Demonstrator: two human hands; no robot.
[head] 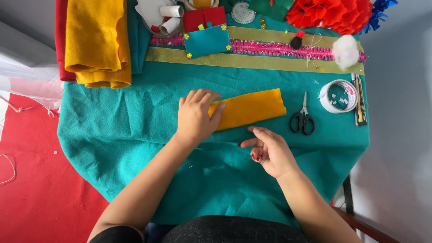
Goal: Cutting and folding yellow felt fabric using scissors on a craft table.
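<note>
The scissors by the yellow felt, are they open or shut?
Shut. The scissors lie flat on the teal cloth, blades together in one thin line, handles side by side.

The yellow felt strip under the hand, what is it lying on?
The yellow felt strip lies on teal felt cloth. The left hand presses its left end, hiding that part. Whatever lies beneath the strip is covered.

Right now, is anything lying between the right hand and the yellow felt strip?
Nothing visible does. The right hand hovers just below the yellow felt strip, with only bare teal cloth between them. The scissors lie off to the right. The left hand already presses the strip's left end.
</note>
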